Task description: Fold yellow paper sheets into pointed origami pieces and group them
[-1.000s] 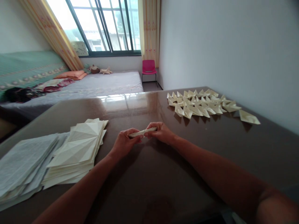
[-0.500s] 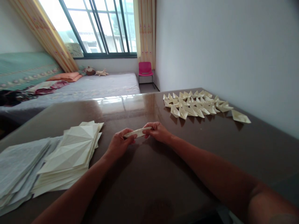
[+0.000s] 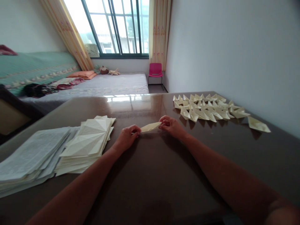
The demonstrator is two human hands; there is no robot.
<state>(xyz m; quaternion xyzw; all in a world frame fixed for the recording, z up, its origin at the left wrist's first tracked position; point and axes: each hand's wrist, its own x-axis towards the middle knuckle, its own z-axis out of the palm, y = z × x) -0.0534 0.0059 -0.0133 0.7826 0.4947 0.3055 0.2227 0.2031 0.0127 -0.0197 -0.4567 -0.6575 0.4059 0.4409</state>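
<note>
A small cream paper boat [image 3: 150,126], long and pointed at both ends, is stretched between my hands just above the brown table. My left hand [image 3: 128,136] pinches its left tip, fingers closed. At the other tip my right hand [image 3: 171,126] grips it between thumb and fingers. To the left lies a stack of creased cream paper sheets [image 3: 87,137], its top sheet marked with folds that fan out. Several finished-looking paper boats [image 3: 206,107] stand in rows at the far right, with a single paper boat [image 3: 259,125] apart from them near the wall.
A pile of greyish printed sheets [image 3: 32,153] lies left of the cream stack. The glossy brown table [image 3: 150,181] runs up to the white wall on the right. Beyond it are a bed [image 3: 126,82] and a pink chair [image 3: 156,70] under the window.
The folded paper between my hands has opened from a narrow strip into a wider boat shape, and my hands have moved apart to its tips. The whole view has swung to the left.
</note>
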